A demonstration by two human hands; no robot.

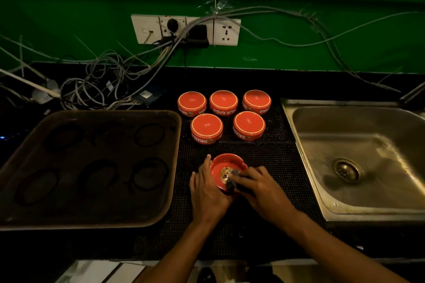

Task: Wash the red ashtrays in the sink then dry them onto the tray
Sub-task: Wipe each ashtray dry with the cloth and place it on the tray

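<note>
On the black counter (253,151) between tray (92,218) and sink (356,202), the left hand (208,193) grips an upright red ashtray (220,167); the right hand (259,187) clutches a dark cloth (232,185) inside it. Five overturned ashtrays (207,125) behind read "SINGARAJA RIMBA".

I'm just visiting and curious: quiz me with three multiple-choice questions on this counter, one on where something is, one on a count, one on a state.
1. Where does the tray lie relative to the sink?
A. On the left side of the counter, sink on the right
B. Inside the sink
C. Right of the sink

2. How many upside-down ashtrays stand behind the hands?
A. Three
B. Five
C. Eight

3. What is the right hand doing?
A. Resting flat in the sink
B. Lifting the tray
C. Pressing a dark cloth into the upright ashtray that the left hand steadies

Key: 1 A, tray left and sink right. 2 B, rows of three and two. 3 C, cloth inside the bowl.
</note>
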